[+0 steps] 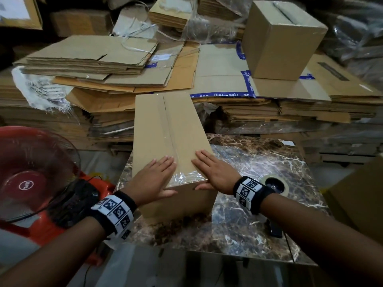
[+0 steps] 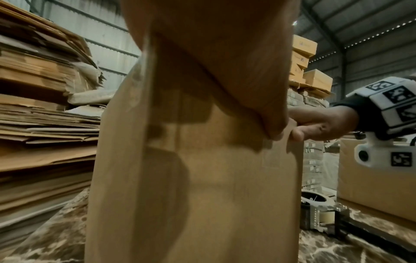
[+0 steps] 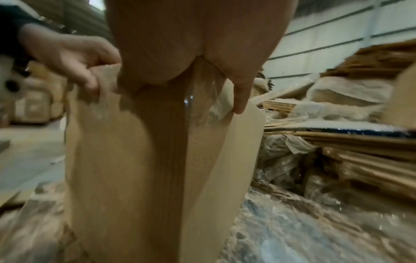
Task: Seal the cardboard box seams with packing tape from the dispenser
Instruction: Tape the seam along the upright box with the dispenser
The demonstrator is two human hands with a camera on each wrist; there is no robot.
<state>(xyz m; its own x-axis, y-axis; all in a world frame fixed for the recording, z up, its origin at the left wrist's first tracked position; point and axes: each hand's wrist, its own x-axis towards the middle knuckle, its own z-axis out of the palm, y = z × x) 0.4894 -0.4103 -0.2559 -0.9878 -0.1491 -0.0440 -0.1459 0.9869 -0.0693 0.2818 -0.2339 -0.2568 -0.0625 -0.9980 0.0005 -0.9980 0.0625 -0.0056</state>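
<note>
A tall cardboard box [image 1: 165,125] stands on the marble table [image 1: 244,216]. Clear packing tape [image 1: 170,129] runs along its top centre seam and folds over the near edge [image 3: 202,101]. My left hand [image 1: 156,176] lies flat on the top, left of the seam, with its thumb down the front face. My right hand [image 1: 214,172] lies flat to the right of the seam, its thumb [image 3: 239,99] on the front too. Both press with straight fingers and hold nothing. The tape dispenser [image 1: 275,186] lies on the table behind my right wrist, also visible in the left wrist view [image 2: 321,217].
A red fan [image 1: 31,172] stands low at the left. Stacks of flattened cardboard [image 1: 93,59] fill the back, with an assembled box [image 1: 279,38] on top at the right. Another box [image 1: 360,199] sits by the table's right edge.
</note>
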